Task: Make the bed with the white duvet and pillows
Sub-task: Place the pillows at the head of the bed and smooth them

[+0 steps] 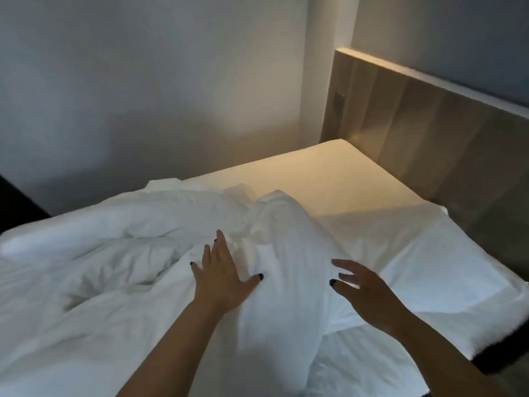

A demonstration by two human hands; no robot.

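Observation:
A crumpled white duvet [114, 253] covers the left and near part of the bed. A white pillow [286, 253] stands on end in the middle, leaning against the duvet. My left hand [221, 276] lies flat on the pillow's left side with fingers spread. My right hand [366, 290] hovers open just off the pillow's right side, holding nothing. Another white pillow [429, 270] lies flat at the right by the headboard. The bare mattress sheet [329, 173] shows at the far corner.
A wooden headboard [429, 124] runs along the right. Grey walls [143, 81] close in the bed's far side. A dark gap [17, 202] shows at the far left, and dark floor [498, 359] beyond the near right corner of the bed.

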